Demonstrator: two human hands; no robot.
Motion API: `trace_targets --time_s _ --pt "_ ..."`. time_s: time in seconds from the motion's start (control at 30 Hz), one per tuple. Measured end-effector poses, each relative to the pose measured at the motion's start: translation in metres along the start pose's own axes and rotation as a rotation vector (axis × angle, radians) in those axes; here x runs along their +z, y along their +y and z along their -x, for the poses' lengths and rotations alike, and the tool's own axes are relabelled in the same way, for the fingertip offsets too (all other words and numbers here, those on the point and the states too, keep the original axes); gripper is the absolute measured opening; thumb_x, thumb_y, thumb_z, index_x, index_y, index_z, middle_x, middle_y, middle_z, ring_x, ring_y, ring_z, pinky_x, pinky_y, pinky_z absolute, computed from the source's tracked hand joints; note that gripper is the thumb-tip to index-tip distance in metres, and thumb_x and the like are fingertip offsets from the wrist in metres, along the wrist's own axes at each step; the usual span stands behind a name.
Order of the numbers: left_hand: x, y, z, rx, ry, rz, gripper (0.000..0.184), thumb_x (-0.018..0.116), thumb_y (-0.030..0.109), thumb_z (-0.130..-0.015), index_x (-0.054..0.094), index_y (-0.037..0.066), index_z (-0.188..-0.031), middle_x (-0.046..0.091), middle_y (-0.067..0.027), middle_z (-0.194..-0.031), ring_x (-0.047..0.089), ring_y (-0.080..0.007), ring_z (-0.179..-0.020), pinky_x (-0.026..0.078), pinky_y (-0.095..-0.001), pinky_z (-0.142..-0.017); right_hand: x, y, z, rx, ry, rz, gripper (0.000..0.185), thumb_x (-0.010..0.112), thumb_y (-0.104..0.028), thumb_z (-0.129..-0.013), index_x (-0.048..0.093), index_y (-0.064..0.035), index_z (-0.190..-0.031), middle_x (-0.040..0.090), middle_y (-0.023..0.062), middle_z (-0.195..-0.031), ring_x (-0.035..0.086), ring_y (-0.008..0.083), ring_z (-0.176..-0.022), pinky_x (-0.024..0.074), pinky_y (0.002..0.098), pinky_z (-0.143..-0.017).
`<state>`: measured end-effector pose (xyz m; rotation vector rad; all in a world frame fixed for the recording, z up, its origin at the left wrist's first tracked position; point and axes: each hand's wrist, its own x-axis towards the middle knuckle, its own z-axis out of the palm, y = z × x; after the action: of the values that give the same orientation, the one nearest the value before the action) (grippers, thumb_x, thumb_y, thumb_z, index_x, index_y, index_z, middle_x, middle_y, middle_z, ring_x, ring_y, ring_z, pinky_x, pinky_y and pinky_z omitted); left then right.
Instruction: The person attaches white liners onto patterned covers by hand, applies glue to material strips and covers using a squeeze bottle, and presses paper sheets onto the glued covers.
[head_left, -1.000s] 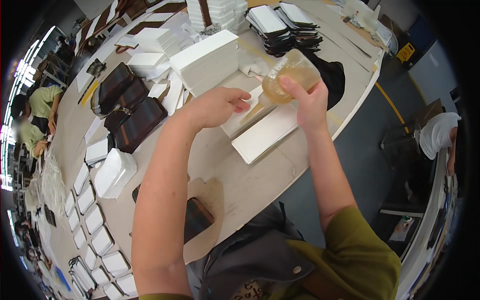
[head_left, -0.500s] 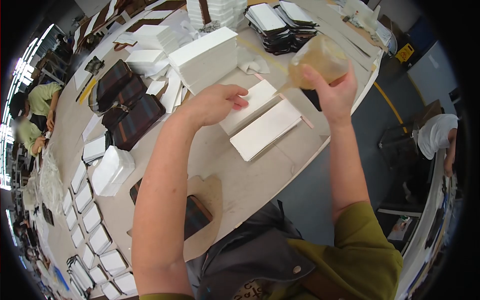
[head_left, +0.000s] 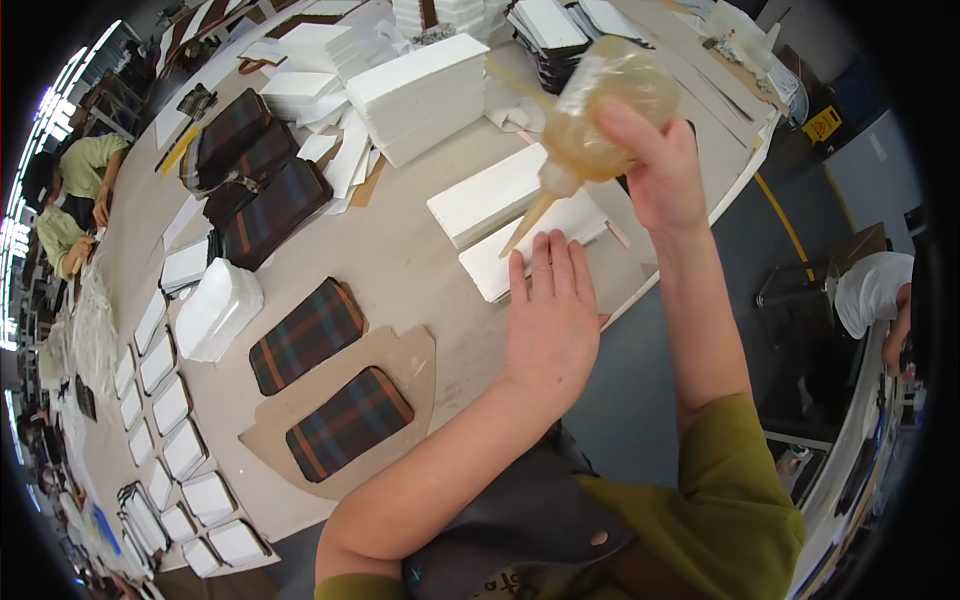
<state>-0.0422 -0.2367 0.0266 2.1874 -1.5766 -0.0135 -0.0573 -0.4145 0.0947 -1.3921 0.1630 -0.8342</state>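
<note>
My right hand [head_left: 658,165] is wrapped round a clear squeeze bottle [head_left: 615,100] of yellowish liquid, perhaps glue. The bottle is tilted, its long nozzle pointing down and left, with the tip at the top surface of the nearer white stack [head_left: 490,262] of sheets or cards. Fingers stretched out, my left hand [head_left: 550,325] lies with its fingertips on this same stack, close to the nozzle. Just behind is a second white stack [head_left: 490,195], parallel to the first. Whether any liquid is coming out cannot be made out.
Two plaid wallet-like pieces [head_left: 308,335] lie at the front, one on a brown cardboard sheet [head_left: 425,365]. Further back stand a tall white block of sheets [head_left: 420,95] and dark plaid cases [head_left: 275,210]. White-faced pieces [head_left: 183,448] fill the left side. Other people sit at both sides.
My left hand has moved from the farther stack to the nearer one and flattened. The bottle has swung left and its nozzle has come down to the nearer stack.
</note>
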Motion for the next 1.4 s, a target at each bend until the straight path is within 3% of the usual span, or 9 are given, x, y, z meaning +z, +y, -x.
trace_targets --time_s 0.07,0.43,0.63,0.97,1.03,1.1,1.17,1.27,1.4 --pt "0.003 -0.001 0.002 0.045 -0.013 -0.154 0.079 0.069 0.039 -0.087 0.040 -0.011 -0.141 0.041 -0.0284 -0.146 0.035 -0.0412 -0.140 0.027 -0.0574 -0.115 0.018 0.009 -0.003 -0.006 -0.036 0.033 0.034 0.076 -0.014 -0.086 0.066 0.0005 -0.114 0.070 0.0059 -0.104 0.066 0.0118 -0.093 0.0529 0.0276 -0.083" --pt "0.005 0.000 0.000 0.041 -0.058 -0.254 0.081 0.068 0.042 -0.086 0.040 -0.009 -0.143 0.040 -0.0294 -0.147 0.037 -0.0416 -0.140 0.026 -0.0578 -0.115 0.029 0.034 -0.014 0.048 -0.117 0.145 0.043 0.082 -0.018 -0.080 0.063 0.0028 -0.113 0.070 0.0080 -0.102 0.066 0.0123 -0.092 0.0530 0.0280 -0.083" --pt "0.004 0.002 -0.002 0.052 -0.080 -0.313 0.081 0.068 0.043 -0.086 0.040 -0.009 -0.142 0.040 -0.0303 -0.147 0.036 -0.0429 -0.139 0.026 -0.0590 -0.115 0.022 0.033 -0.006 0.153 -0.153 0.122 0.045 0.083 -0.018 -0.079 0.063 0.0019 -0.114 0.069 0.0078 -0.104 0.065 0.0133 -0.095 0.0523 0.0290 -0.084" --pt "0.003 0.004 -0.002 0.043 -0.141 -0.348 0.082 0.067 0.045 -0.087 0.039 -0.008 -0.144 0.037 -0.0308 -0.149 0.036 -0.0428 -0.140 0.025 -0.0589 -0.115 0.020 0.033 0.003 0.134 -0.186 0.129 0.042 0.081 -0.016 -0.081 0.063 0.0009 -0.115 0.069 0.0070 -0.104 0.066 0.0133 -0.094 0.0529 0.0292 -0.083" --pt "0.005 0.005 -0.002 0.042 -0.142 -0.356 0.082 0.067 0.045 -0.088 0.039 -0.008 -0.144 0.037 -0.0306 -0.149 0.035 -0.0427 -0.140 0.025 -0.0588 -0.115 0.016 0.036 0.006 0.298 -0.106 -0.171 0.040 0.072 -0.018 -0.087 0.060 0.0018 -0.120 0.068 0.0075 -0.108 0.065 0.0162 -0.100 0.0518 0.0323 -0.089" --pt "0.006 0.004 -0.002 0.046 -0.140 -0.368 0.082 0.066 0.044 -0.088 0.039 -0.008 -0.144 0.037 -0.0305 -0.149 0.035 -0.0426 -0.140 0.025 -0.0587 -0.115 0.015 0.026 -0.001 0.268 0.015 -0.370 0.038 0.074 -0.015 -0.087 0.061 0.0017 -0.119 0.068 0.0079 -0.107 0.066 0.0160 -0.097 0.0531 0.0322 -0.087" --pt "0.004 0.002 -0.003 0.091 -0.123 -0.296 0.061 0.055 0.019 -0.090 0.042 -0.011 -0.142 0.039 -0.0355 -0.146 0.037 -0.0483 -0.138 0.027 -0.0646 -0.112 0.014 0.020 -0.004 0.228 0.129 -0.568 0.037 0.075 -0.011 -0.086 0.062 0.0015 -0.118 0.069 0.0083 -0.106 0.067 0.0158 -0.094 0.0545 0.0321 -0.085" --pt "0.002 0.001 -0.002 0.104 -0.139 -0.311 0.062 0.055 0.020 -0.090 0.042 -0.011 -0.142 0.039 -0.0350 -0.147 0.038 -0.0481 -0.138 0.025 -0.0651 -0.113 0.020 0.012 0.008 -0.148 -0.030 0.037 0.046 0.080 -0.007 -0.082 0.057 0.0036 -0.120 0.068 0.0097 -0.108 0.067 0.0161 -0.098 0.0550 0.0317 -0.086" --pt "0.000 0.001 -0.002 0.099 -0.126 -0.263 0.063 0.056 0.021 -0.090 0.042 -0.010 -0.142 0.039 -0.0343 -0.147 0.037 -0.0483 -0.138 0.025 -0.0656 -0.113 0.036 0.015 0.018 -0.241 -0.057 0.195 0.056 0.087 -0.015 -0.076 0.054 0.0033 -0.118 0.068 0.0097 -0.108 0.067 0.0153 -0.098 0.0546 0.0300 -0.086"
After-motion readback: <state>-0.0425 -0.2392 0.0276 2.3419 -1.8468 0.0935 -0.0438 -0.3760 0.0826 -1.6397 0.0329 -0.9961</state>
